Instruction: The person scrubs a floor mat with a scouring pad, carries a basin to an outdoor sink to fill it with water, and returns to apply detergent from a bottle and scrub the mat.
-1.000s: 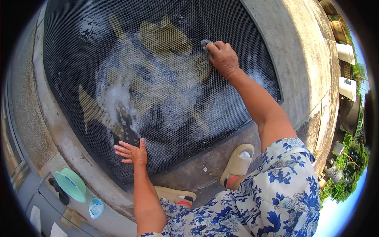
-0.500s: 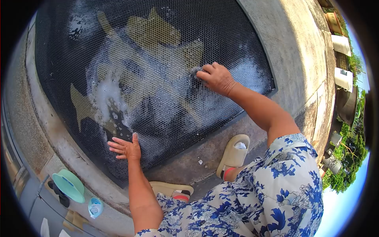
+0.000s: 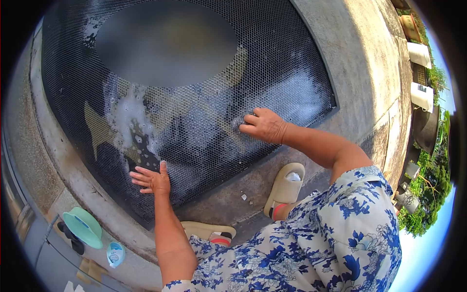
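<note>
A large dark mat [image 3: 73, 92] with a honeycomb texture and yellowish shapes lies on the ground, wet with white soap suds [image 3: 129, 114]. My right hand [image 3: 265, 126] is closed over a grey scouring pad [image 3: 238, 121], pressed to the mat near its front right part. Only a sliver of the pad shows past the fingers. My left hand [image 3: 152, 181] is spread, palm down, at the mat's front left part, with nothing in it. A blurred oval hides the mat's upper middle.
Beige slippers [image 3: 286, 187] are on my feet at the mat's front edge. A mint-green basin [image 3: 82, 228] and a small light-blue container [image 3: 116, 254] stand at lower left. White containers [image 3: 421, 97] and plants line the far right, beyond a concrete strip [image 3: 355, 73].
My right hand has moved down the mat, nearer to my body, with the scouring pad. The left hand stays spread in nearly the same place.
</note>
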Available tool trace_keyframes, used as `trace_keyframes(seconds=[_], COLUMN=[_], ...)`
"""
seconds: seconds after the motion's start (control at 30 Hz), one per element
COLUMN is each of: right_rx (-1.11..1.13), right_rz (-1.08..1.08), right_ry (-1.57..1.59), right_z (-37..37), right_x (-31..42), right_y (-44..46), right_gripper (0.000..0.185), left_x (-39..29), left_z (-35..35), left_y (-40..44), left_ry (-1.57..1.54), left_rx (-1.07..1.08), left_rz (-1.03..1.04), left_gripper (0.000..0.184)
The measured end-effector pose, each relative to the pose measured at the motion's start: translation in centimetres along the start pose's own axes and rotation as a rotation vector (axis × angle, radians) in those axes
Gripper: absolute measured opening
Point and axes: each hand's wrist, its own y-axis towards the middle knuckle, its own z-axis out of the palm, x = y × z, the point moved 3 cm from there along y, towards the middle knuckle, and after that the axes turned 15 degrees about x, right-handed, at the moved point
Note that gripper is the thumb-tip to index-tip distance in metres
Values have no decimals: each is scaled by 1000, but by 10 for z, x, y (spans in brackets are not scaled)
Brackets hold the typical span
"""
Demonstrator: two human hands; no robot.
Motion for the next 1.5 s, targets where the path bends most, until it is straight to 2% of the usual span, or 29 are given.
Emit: trace_keyframes(seconds=[0.03, 0.1, 0.13, 0.2, 0.27, 0.33, 0.37, 0.4, 0.43, 0.47, 0.53, 0.57, 0.6, 0.73, 0.8, 0.87, 0.93, 1.0, 1.03, 1.07, 1.1, 1.13, 1.17, 1.2, 1.27, 1.33, 1.37, 1.4, 1.5], right_rx=[-80, -296, -312, -393, -453, -390, -267, -91, -57, -61, 119, 30, -57, -192, -269, -315, -225, -142, -126, -108, -121, -145, -171, -335, -376, -334, -411, -411, -369], right_rz=[-11, 402, 675, 1139, 1197, 930, 800, 626, 375, 378, -59, -69, -76, 745, 1148, 1041, 835, 560, 427, 298, 304, 184, 62, 203, 660, 1089, 1228, 1233, 931], right_ry=[-36, -39, -69, 137, 164, 83, 125, 126, 120, 119, -66, -42, -22, -1, 155, 111, 158, 236, 200, 162, 175, 94, 9, 55, 63, 81, 60, 54, 164], right_z=[-10, -39, -50, -61, -62, -47, -42, -30, -21, -11, 15, 10, 0, -24, -17, -12, 8, 19, 31, 36, 40, 39, 39, 37, 29, 25, 23, 32, 31], right_x=[-24, -94, -131, -182, -167, -115, -77, -44, -11, -2, 26, 11, -18, -136, -174, -142, -77, -5, 26, 44, 37, 29, 15, -17, -88, -147, -162, -159, -76], right_y=[2, 4, 2, -3, 9, 20, 19, 14, 6, -2, -14, -18, -21, -69, -99, -92, -72, -61, -56, -54, -57, -61, -66, -81, -125, -177, -187, -187, -131], right_gripper=[45, 43, 35, 32, 32, 33, 35, 37, 36, 36, 42, 43, 44, 35, 37, 35, 38, 41, 41, 41, 41, 34, 27, 31, 42, 38, 38, 38, 40], left_x=[-1, -4, -4, -2, -3, -6, -5, -2, -2, -3, -2, -2, -2, 1, -2, -2, -12, -23, -25, -38, -51, -62, -78, -102, -105, -110, -114, -116, -116], left_z=[1, -2, -3, 0, -1, -3, -1, 0, 1, 1, -1, -2, -2, -1, -2, -4, -9, -19, -15, -16, -13, -10, -13, -16, -6, 7, 9, 11, 9], left_y=[1, -1, -2, 1, 1, -2, 0, -1, 0, 2, 3, 3, 3, 8, 6, 7, 1, -13, -12, -25, -40, -59, -82, -108, -122, -115, -114, -113, -114], left_ry=[-9, -7, -9, -5, -13, 2, 3, 8, -1, -10, 13, -8, -31, -43, -31, -27, 27, 4, 44, 100, 137, 183, 205, 293, 397, 396, 421, 420, 381], left_rx=[-13, 0, 9, -1, -7, 21, 16, 23, 11, -6, 0, -6, -8, -15, -13, -2, -38, 74, 48, 54, 8, -29, -34, 41, 131, 64, 130, 132, 134], left_rz=[8, 1, -7, -7, -7, -24, -26, -23, -19, -16, -25, -16, -6, 6, -20, -13, -34, -57, -29, 52, 216, 378, 378, 402, 427, 428, 330, 337, 325], left_gripper=[121, 121, 121, 121, 121, 121, 121, 121, 121, 121, 122, 122, 122, 122, 121, 118, 112, 103, 95, 94, 96, 99, 99, 103, 107, 116, 120, 120, 118])
